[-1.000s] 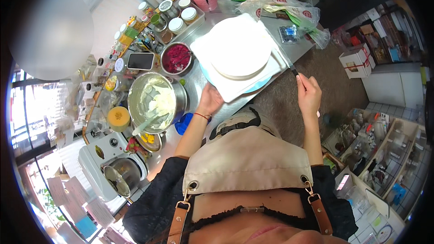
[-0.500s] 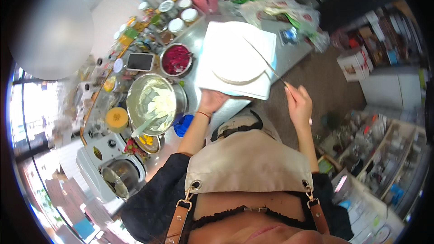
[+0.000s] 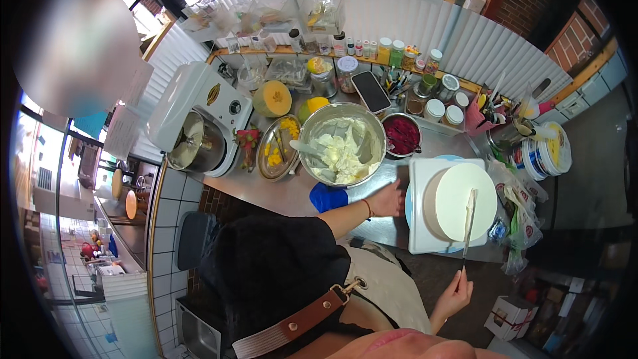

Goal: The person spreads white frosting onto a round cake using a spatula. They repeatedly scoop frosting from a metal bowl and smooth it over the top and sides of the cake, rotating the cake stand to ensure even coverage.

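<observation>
Here, the right hand (image 3: 454, 296) pinches a slim icing spatula (image 3: 469, 219) pointing toward twelve o'clock over smooth, cylindrical cake (image 3: 449, 207); left hand (image 3: 388, 200) spreads at nine.

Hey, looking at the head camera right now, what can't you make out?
Head view: most of the blue disc, hidden under the white board.
Head view: the handle end of the spatula, covered by the right hand.
Head view: whether the left hand touches the blue disc; the gap is too small to tell.
Head view: what the pale round shape at upper left is; it is too blurred.
</observation>
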Motion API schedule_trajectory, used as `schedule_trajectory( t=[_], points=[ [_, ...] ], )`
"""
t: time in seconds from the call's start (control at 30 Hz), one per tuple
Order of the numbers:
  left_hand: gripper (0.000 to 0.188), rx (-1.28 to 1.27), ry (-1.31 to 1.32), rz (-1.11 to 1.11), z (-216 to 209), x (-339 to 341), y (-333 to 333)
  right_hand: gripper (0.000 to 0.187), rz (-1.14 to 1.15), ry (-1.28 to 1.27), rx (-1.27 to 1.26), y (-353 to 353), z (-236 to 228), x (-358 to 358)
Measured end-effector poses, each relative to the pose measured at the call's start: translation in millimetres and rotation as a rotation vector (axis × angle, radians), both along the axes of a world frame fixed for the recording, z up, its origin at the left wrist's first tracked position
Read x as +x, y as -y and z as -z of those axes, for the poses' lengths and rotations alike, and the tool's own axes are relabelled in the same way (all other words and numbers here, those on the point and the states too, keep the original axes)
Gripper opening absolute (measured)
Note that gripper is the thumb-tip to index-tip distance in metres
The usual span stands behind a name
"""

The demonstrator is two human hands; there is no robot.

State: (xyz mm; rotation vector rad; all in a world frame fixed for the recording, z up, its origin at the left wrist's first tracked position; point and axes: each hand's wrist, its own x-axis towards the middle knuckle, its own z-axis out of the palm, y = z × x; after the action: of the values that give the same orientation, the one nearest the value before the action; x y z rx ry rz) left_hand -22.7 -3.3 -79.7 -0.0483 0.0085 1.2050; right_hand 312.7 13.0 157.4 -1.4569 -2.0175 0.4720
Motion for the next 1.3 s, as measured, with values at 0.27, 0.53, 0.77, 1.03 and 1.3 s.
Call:
schedule_trajectory(
  t=[0.27,0.53,0.77,1.03,1.3],
  points=[
    [0.075,0.116,0.017,0.129,-31,20,-8,0.022,-0.046,-0.029,0.102,3,-5,-12],
    [0.080,-0.208,-0.025,-0.259,-73,-14,-13,0.021,0.152,0.027,0.145,-21,-9,4],
    [0.070,-0.358,-0.200,0.075,-95,35,7,0.019,0.190,0.069,0.104,-22,-13,4],
    [0.066,-0.246,-0.167,0.098,-88,53,-3,0.021,0.011,0.047,0.022,13,-18,-39],
    [0.063,-0.344,-0.172,-0.160,-71,-4,-17,0.018,0.292,0.101,0.096,-16,-8,16]
  ],
)
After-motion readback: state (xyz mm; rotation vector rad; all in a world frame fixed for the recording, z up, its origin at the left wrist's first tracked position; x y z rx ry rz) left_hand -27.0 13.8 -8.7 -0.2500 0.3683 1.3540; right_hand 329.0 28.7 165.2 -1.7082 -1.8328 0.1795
